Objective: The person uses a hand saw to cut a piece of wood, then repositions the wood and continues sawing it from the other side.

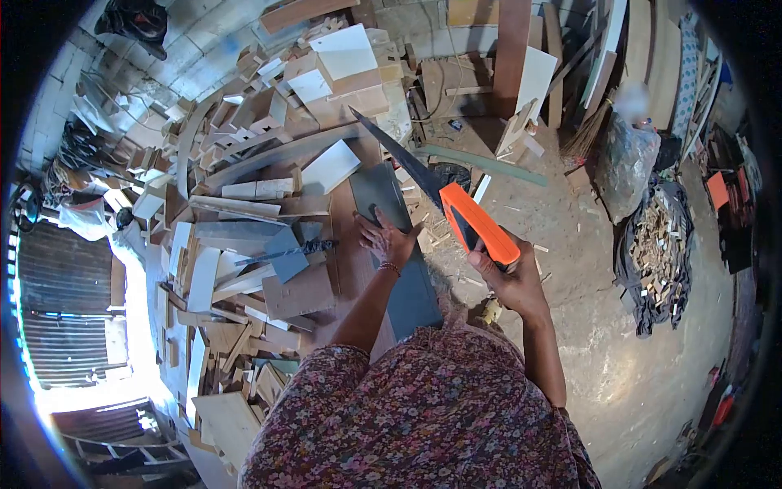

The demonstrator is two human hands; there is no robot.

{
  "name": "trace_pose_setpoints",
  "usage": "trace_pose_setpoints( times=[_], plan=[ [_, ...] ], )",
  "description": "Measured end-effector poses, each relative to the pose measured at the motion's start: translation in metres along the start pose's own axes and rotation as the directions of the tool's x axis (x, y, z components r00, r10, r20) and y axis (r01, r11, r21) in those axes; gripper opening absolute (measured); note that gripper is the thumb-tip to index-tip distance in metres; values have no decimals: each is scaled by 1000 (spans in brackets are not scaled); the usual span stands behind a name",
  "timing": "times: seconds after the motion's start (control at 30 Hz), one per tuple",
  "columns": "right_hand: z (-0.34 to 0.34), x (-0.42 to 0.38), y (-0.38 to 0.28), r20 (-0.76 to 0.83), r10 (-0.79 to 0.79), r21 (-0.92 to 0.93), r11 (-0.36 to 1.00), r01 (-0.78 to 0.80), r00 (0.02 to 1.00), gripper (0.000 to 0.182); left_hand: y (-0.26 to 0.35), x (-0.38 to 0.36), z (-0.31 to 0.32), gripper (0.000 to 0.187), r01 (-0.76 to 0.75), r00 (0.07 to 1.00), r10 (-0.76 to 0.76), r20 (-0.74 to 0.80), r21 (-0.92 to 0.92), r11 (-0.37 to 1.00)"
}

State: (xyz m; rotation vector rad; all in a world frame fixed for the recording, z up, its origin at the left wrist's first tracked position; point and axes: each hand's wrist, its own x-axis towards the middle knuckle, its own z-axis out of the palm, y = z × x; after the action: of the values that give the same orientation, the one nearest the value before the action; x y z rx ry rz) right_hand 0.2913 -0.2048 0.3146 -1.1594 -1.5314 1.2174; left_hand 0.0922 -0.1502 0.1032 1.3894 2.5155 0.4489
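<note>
My right hand (515, 281) is wrapped round the orange handle of a hand saw (474, 218). The dark blade points up and to the left, raised above the far part of a grey board (411, 285). Fingers spread, my left hand (389, 242) rests on that board near its left edge. The board lies lengthwise on a brown wooden work surface (346, 244) and reaches back toward my body. Just left of my left hand, a dark rod-like tool (297, 251) lies across a small grey offcut (285, 254).
Wood offcuts (244, 187) are heaped over the left of the work surface. Planks (513, 49) lean on the back wall. A black bag of wood scraps (658, 244) and a clear plastic bag (627, 167) stand at right. A green strip (489, 163) lies beyond the saw.
</note>
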Motion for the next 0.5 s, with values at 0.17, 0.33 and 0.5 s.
trace_pose_setpoints(
  times=[0.17,0.33,0.5],
  plan=[
    [-8,10,3,53,106,81,991,-111,993,20,1,-8,14,108,105,993,-105,-52,-8,994],
    [-11,18,15,67,55,87,994,-61,996,20,10,-12,-6,105,155,988,-156,-6,-45,987],
    [-20,24,20,62,61,94,993,-66,996,19,20,-31,-33,104,78,985,-91,-148,-93,993]
  ],
)
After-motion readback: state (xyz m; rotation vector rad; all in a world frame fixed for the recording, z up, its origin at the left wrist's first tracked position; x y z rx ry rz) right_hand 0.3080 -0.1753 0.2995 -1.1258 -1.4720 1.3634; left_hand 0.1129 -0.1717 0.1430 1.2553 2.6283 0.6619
